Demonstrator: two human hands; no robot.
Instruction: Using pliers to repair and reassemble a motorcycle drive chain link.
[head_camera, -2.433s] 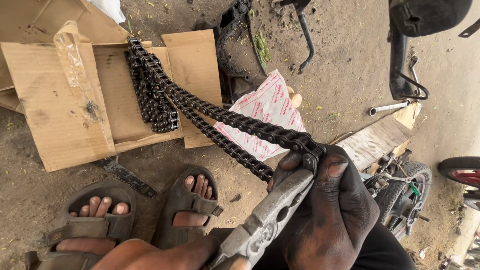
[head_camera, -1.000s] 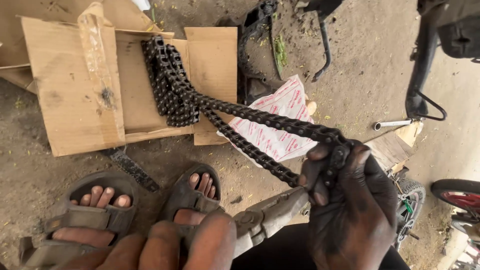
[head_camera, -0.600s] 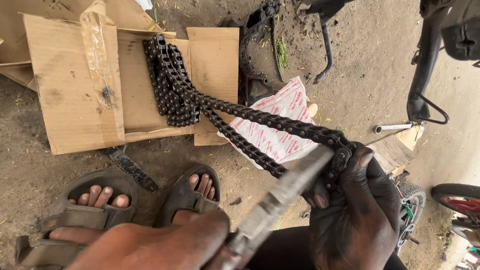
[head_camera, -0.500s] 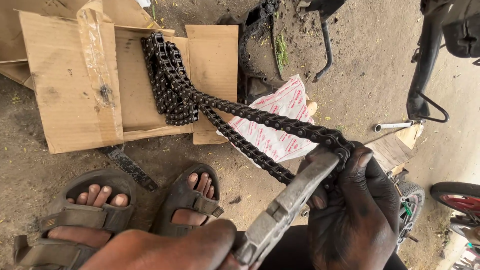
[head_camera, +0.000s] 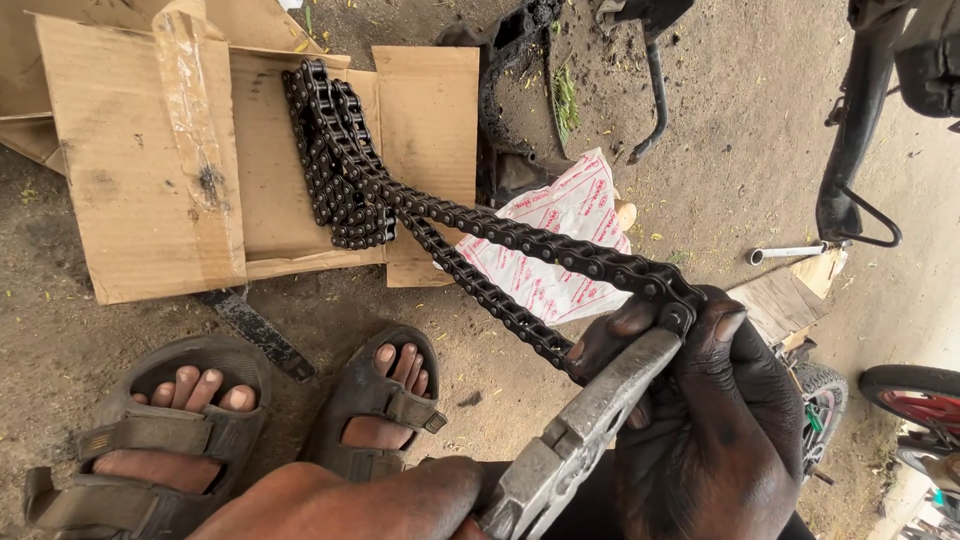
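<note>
In the head view, the person's right hand (head_camera: 715, 420), dark with grease, is closed around the bend of a black, oily roller drive chain (head_camera: 520, 240), with the thumb and fingers pinching the links at the fold. From there, two runs of the chain stretch up and to the left, ending in a loose heap on a flattened brown cardboard box (head_camera: 150, 170) that lies on the dirt ground. The left hand (head_camera: 400, 500), seen at the bottom edge with part of the forearm, grips the handles of a pair of worn grey steel pliers (head_camera: 580, 430); its fingers are wrapped tight about them. The pliers' nose points up and to the right and meets the chain at the fold, just beside the right thumb; whether the nose bites a link cannot be told.

Under the chain's runs lies a white plastic bag with red print (head_camera: 560, 250). Two feet in dark strapped sandals (head_camera: 380, 410) stand on the dirt below the cardboard. A silver spanner (head_camera: 790, 252) rests on the ground to the right, near a black metal stand (head_camera: 850, 170).
</note>
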